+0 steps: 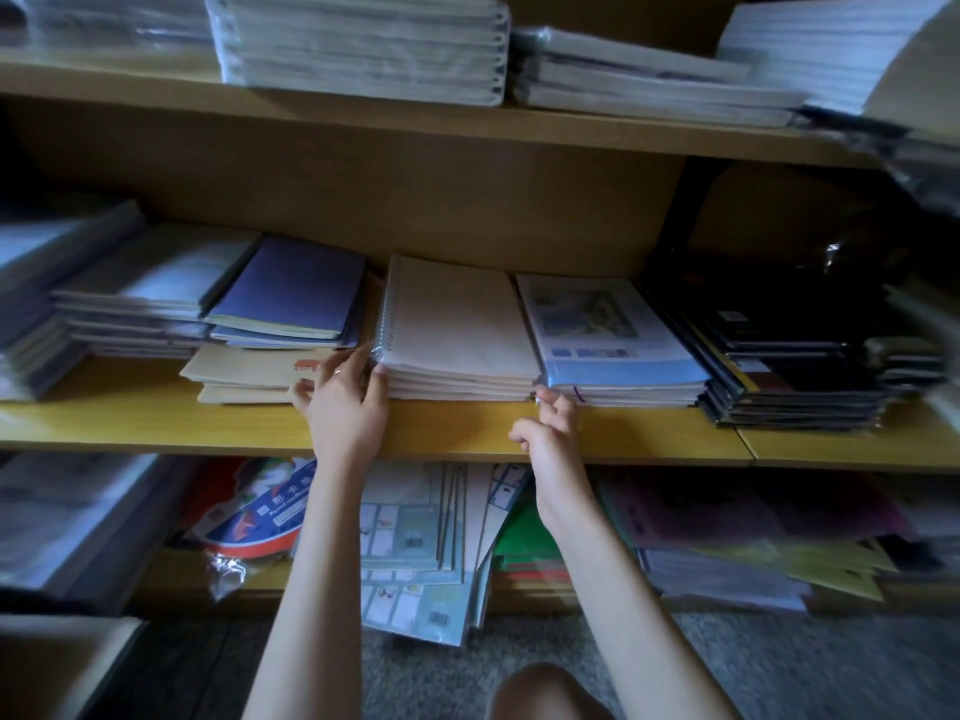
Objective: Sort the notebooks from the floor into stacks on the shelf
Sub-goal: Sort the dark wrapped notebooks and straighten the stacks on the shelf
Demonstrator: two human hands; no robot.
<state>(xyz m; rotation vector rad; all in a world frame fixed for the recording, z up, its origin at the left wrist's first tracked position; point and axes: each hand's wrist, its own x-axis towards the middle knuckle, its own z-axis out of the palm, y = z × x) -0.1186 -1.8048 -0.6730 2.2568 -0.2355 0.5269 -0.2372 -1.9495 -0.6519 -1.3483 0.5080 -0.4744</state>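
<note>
A stack of white spiral notebooks [457, 330] lies on the middle wooden shelf [156, 423]. My left hand [345, 402] rests against the stack's front left corner, fingers spread on its edge. My right hand [550, 428] touches the front right corner with thumb and fingertips, where the white stack meets a stack of blue-covered notebooks [613, 335]. Neither hand lifts anything. Purple notebooks [291, 298] and beige ones [249, 371] lie to the left.
Black notebooks [779, 350] are stacked at the right, wrapped grey stacks [104, 304] at the left. The upper shelf holds white wrapped stacks [363, 44]. Loose packs [415, 543] lean on the bottom shelf above grey carpet [779, 667]. My knee [540, 691] shows below.
</note>
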